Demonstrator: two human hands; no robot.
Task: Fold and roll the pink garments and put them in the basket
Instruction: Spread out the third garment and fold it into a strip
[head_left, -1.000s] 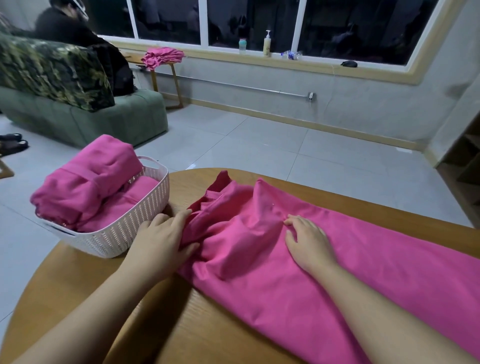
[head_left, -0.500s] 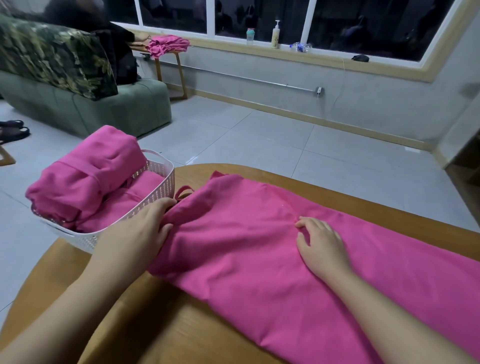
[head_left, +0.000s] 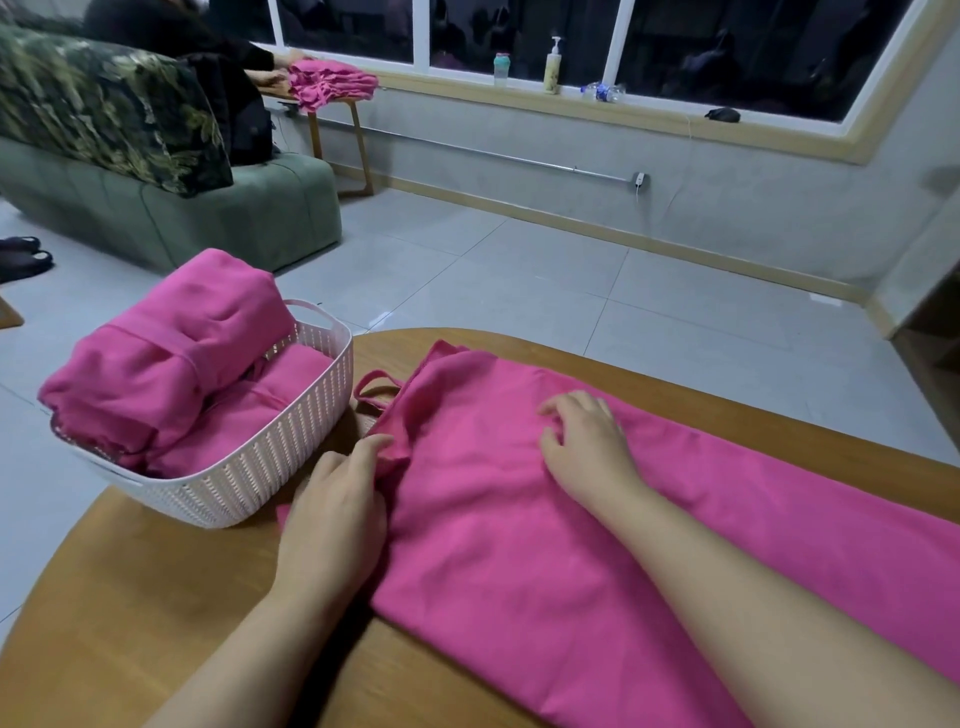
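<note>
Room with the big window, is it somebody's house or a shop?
Probably a living room in a home, though I can't be sure. There is a green sofa with a leafy cushion, slippers on the tiled floor, and bottles on the windowsill.

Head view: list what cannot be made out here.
- Garment: its far end runs off the right edge.
- Left hand: fingertips tucked under a fold.
- Basket: its inside is covered by rolled garments.
- Bottles on the sill: labels too small to read.
</note>
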